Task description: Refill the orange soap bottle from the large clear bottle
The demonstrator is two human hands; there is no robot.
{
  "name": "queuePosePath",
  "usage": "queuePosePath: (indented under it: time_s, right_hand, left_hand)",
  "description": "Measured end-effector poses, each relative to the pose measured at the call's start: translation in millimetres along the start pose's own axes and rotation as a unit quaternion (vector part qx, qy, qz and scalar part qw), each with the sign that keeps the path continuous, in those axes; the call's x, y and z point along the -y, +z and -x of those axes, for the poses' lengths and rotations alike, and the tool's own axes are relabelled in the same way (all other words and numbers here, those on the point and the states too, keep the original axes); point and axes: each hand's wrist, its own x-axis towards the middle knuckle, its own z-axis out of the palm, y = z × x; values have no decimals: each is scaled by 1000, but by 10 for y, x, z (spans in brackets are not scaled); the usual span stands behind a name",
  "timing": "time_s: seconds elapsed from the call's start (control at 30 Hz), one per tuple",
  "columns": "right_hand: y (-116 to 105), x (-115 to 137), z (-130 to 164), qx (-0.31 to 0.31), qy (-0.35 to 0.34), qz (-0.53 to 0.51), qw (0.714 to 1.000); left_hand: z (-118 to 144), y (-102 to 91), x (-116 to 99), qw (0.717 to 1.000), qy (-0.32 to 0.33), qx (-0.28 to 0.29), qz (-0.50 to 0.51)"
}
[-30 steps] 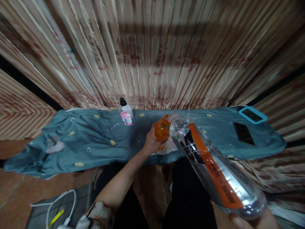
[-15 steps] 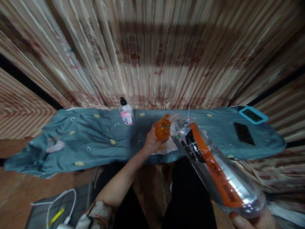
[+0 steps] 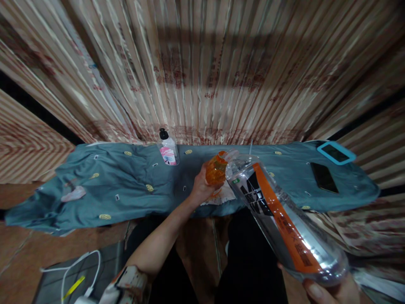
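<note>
From the head camera, a large clear bottle (image 3: 284,223) fills the near right of the scene, tilted steeply so its mouth points far and left and its base sits nearest. It is transparent with bright glints along its side, and carries a label with a broad orange stripe and a black block of print. Its mouth sits right against the top of a small orange bottle (image 3: 216,171), which stands over the near edge of the blue-green cloth (image 3: 126,190) in the middle of the scene. The orange bottle is translucent and glows amber; a pale crumpled wrapper (image 3: 225,195) lies on the cloth just beneath it.

The left hand (image 3: 200,188) reaches forward from the near left, forearm stretched out and fingers wrapped around the orange bottle from its left side. The right hand (image 3: 332,291) sits at the near right corner, only partly in view, fingertips curled under the base of the clear bottle and holding it up.

Farther back on the cloth stands a pump bottle (image 3: 167,150) with a pink label. At the far right lie a dark phone (image 3: 323,177) and a second device in a blue case (image 3: 335,153). A striped curtain (image 3: 202,71) hangs behind. A white cable (image 3: 80,274) lies on the floor at the near left.
</note>
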Motion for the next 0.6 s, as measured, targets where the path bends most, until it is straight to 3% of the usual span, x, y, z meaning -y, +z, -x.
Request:
queuePosePath:
  time_s: [0.33,0.6]
  right_hand:
    - [40,85,-6,8,-47,44,998]
    - [-5,67,8,5,-6,29,1000]
  left_hand:
    - [-9,15,26,1000,3,-4,5]
    - [-14,1,35,1000,7,-2,-7]
